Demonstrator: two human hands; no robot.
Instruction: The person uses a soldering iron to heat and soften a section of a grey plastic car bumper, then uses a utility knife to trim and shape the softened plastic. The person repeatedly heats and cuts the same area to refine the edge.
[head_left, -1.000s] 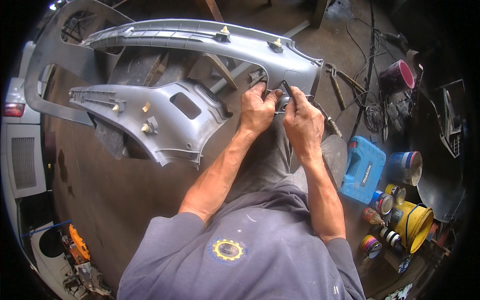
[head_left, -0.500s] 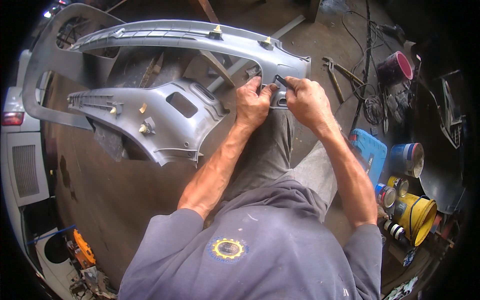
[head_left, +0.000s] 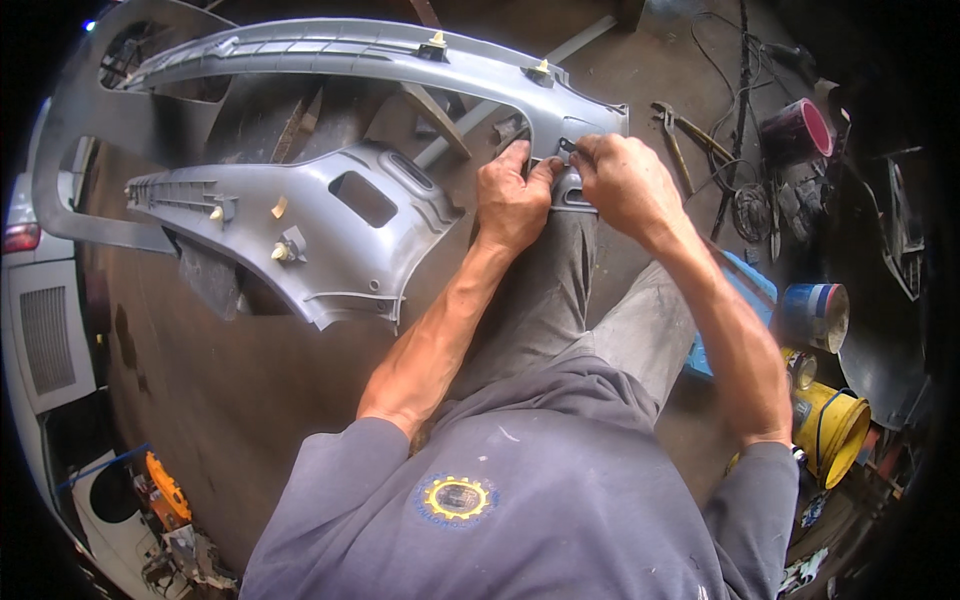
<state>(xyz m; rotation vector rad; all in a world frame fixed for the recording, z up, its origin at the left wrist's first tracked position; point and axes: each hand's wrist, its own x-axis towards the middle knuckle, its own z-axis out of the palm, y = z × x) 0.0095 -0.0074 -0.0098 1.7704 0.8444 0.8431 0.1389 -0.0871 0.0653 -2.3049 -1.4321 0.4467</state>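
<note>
My left hand [head_left: 515, 198] grips the near end of a long silver-grey plastic trim panel [head_left: 480, 82], fingers over its edge and thumb on its face. This end of the panel lies over my thigh, just above an oval slot. Right beside my thumb, my right hand [head_left: 630, 188] is closed on a small black flat tool [head_left: 567, 146] whose tip, with a hole in it, rests at the panel's face; the rest is hidden in my fist. Pale clips [head_left: 438, 40] stand in black brackets along the panel. A second grey trim panel [head_left: 300, 215] lies to the left, with clips on it.
A flat grey frame [head_left: 60, 170] lies under the panels. At right are pliers [head_left: 672, 150], a pink-rimmed bucket [head_left: 797, 132], cables [head_left: 735, 170], a blue case [head_left: 745, 285], a paint can [head_left: 812, 312] and a yellow bucket [head_left: 838, 435]. A white vehicle part [head_left: 45, 330] stands left.
My right hand has turned and its elbow has swung outward, so less of the black tool shows. My left hand keeps its grip on the panel. The view has shifted slightly.
</note>
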